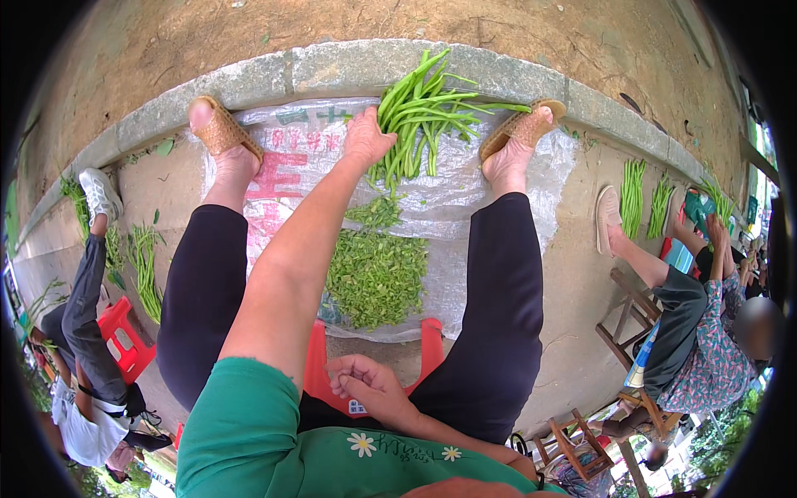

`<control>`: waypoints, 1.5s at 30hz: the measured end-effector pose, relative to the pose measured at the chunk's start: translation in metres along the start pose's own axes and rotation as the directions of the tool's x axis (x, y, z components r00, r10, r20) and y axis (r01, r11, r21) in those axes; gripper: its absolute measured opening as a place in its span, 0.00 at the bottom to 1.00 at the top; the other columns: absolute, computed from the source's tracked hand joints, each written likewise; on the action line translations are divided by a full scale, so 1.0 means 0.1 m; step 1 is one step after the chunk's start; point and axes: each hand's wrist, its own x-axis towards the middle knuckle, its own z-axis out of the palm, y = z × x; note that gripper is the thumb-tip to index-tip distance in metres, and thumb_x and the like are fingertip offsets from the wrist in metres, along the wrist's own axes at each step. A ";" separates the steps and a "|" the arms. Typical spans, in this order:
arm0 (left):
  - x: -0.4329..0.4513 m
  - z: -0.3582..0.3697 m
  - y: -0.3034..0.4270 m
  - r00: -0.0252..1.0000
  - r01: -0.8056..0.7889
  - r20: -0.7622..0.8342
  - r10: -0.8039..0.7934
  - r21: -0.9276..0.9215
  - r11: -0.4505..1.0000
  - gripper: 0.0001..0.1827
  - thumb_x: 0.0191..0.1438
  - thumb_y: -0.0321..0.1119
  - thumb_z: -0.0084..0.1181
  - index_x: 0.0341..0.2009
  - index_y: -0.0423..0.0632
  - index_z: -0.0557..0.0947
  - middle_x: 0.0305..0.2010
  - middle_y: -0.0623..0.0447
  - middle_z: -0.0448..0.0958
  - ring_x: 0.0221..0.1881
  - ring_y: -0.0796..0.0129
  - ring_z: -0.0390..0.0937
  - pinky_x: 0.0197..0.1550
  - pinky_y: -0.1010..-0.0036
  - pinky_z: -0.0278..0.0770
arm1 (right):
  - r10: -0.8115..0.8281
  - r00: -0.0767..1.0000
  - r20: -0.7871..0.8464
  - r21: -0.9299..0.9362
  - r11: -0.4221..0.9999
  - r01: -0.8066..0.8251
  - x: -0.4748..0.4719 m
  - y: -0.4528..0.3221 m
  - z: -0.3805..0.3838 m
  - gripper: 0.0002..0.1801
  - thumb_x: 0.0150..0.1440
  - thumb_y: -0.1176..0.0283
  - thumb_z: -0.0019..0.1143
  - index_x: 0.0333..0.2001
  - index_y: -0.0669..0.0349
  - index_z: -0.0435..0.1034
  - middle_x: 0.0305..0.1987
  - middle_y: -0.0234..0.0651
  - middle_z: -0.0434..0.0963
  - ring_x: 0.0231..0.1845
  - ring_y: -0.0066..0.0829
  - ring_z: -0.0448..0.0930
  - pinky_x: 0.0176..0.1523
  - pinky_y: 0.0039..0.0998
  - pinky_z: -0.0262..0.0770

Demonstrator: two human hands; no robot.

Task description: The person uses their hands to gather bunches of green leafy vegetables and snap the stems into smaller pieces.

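My left hand reaches far forward, touching the left edge of a loose bunch of long green vegetable stems. Its thumb rests against the stems; whether its fingers grip any is unclear. The bunch lies on a flattened white woven plastic sack with red and green printing, between my feet. Nearer me on the sack is a heap of short green leafy scraps, with a smaller patch above it. My right hand hovers near my lap, fingers loosely curled, nothing visible in it.
A stone curb runs beyond my sandals, with bare soil past it. Part of a red plastic stool shows between my legs. People sit at both sides; more stem bunches lie at right and left. Wooden stools stand lower right.
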 end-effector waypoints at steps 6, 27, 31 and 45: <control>-0.06 0.10 0.12 0.984 0.087 -0.138 -0.111 -0.170 0.982 0.34 0.39 0.37 0.61 0.51 0.42 0.64 0.44 0.36 0.73 0.47 0.46 0.71 0.49 0.61 0.69 | -0.016 1.000 -0.004 0.020 1.000 0.016 0.00 0.00 -0.04 0.13 0.59 0.75 0.41 0.47 0.66 0.66 0.36 0.29 0.72 0.36 0.16 0.71 0.42 0.19 0.69; -0.07 0.11 -0.10 0.966 -0.046 -0.257 0.011 -0.131 0.990 0.20 0.38 0.38 0.64 0.38 0.47 0.79 0.33 0.45 0.79 0.35 0.57 0.77 0.41 0.67 0.73 | -0.002 1.000 0.004 0.038 0.999 0.002 -0.01 0.00 0.00 0.13 0.58 0.77 0.40 0.46 0.66 0.66 0.35 0.30 0.71 0.35 0.17 0.71 0.42 0.20 0.69; 0.08 0.21 -0.09 0.973 -0.027 -0.232 0.015 -0.050 0.998 0.19 0.36 0.40 0.66 0.35 0.47 0.81 0.32 0.44 0.78 0.36 0.53 0.76 0.41 0.65 0.73 | 0.016 1.000 -0.026 0.046 0.999 -0.015 -0.01 0.01 0.00 0.13 0.58 0.78 0.40 0.47 0.67 0.65 0.35 0.30 0.71 0.35 0.18 0.71 0.42 0.20 0.69; -0.17 -0.13 -0.09 0.998 0.011 -0.039 -0.039 -0.555 0.832 0.20 0.40 0.28 0.62 0.41 0.42 0.76 0.35 0.53 0.78 0.37 0.69 0.75 0.45 0.75 0.70 | 0.016 0.999 -0.029 0.052 0.999 -0.015 0.00 -0.01 -0.02 0.13 0.58 0.76 0.40 0.46 0.67 0.65 0.34 0.32 0.71 0.35 0.18 0.71 0.42 0.20 0.69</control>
